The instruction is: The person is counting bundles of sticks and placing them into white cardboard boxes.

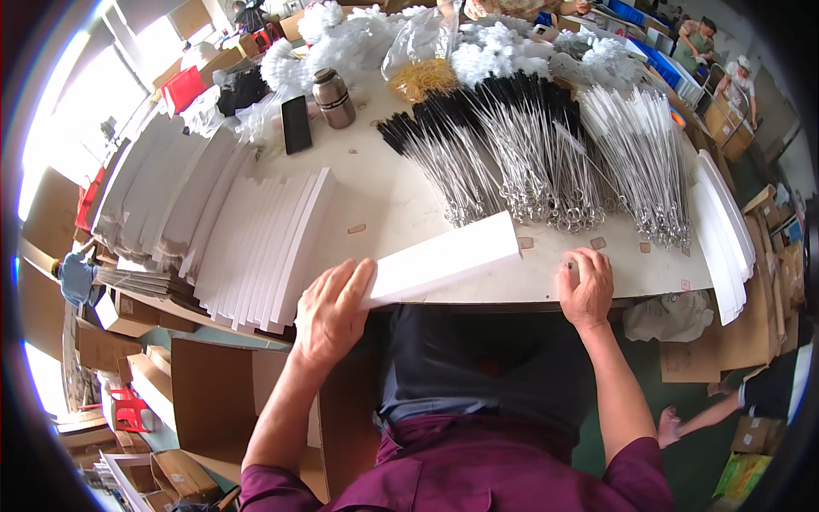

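A long, narrow white box (448,260) lies slantwise at the table's front edge. My left hand (335,309) is closed around its left end. My right hand (587,286) rests at the front edge, to the right of the box and apart from it. Its fingers are curled together, and whatever they may hold is hidden. Beyond the box are piles of thin wire brushes with looped ends, some with black bristles (533,102) and others with white bristles (636,115). To the left of my left hand, several similar white boxes (264,230) stand in a row.
A phone (296,125) and a metal flask (333,98) stand at the back left, near yellow rubber bands (422,78) and clear plastic bags (503,53). White strips (721,239) lie at the right edge. An open carton (213,401) is below left. Other people work at the far right.
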### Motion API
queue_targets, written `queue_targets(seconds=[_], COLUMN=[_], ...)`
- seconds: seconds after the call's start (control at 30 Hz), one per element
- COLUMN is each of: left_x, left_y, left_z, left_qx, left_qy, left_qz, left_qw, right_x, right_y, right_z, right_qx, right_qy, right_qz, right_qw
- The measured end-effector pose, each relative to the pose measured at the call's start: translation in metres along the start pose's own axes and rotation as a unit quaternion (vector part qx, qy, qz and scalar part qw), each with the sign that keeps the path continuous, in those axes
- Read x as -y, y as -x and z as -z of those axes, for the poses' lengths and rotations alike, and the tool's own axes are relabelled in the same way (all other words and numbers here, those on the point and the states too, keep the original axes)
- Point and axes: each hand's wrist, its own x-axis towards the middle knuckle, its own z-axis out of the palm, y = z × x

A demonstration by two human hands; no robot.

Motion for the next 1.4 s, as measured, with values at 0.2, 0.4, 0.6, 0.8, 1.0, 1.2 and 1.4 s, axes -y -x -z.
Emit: queue_targets(seconds=[0.2, 0.4, 0.6, 0.8, 1.0, 1.2, 1.4], left_x=[-0.006, -0.022, -0.004, 0.032, 0.042, 0.053, 0.054], left_y=[0.018, 0.015, -0.007, -0.033, -0.052, -0.059, -0.053], left_z=[-0.009, 0.0, -0.021, -0.067, -0.064, -0.07, -0.077], left_qx=[-0.064, -0.058, 0.105, 0.218, 0.272, 0.241, 0.203], left_qy=[0.007, 0.013, -0.086, -0.157, -0.029, -0.007, -0.002], left_qz=[-0.042, 0.011, 0.229, 0.275, 0.293, 0.323, 0.321], left_qw=[0.997, 0.998, 0.964, 0.923, 0.916, 0.915, 0.925], right_x=[-0.003, -0.003, -0.004, -0.001, -0.006, -0.006, -0.005], right_y=[-0.002, 0.0, 0.004, 0.001, -0.001, 0.0, 0.004], right_z=[-0.001, 0.0, 0.002, -0.001, -0.005, -0.005, -0.004], right_qx=[-0.012, -0.011, -0.007, -0.007, -0.007, -0.01, 0.0], right_qy=[0.001, 0.001, -0.002, 0.008, 0.022, 0.027, 0.025], right_qz=[0.01, 0.01, 0.014, 0.024, 0.028, 0.035, 0.026], right_qw=[1.0, 1.0, 1.0, 1.0, 0.999, 0.999, 0.999])
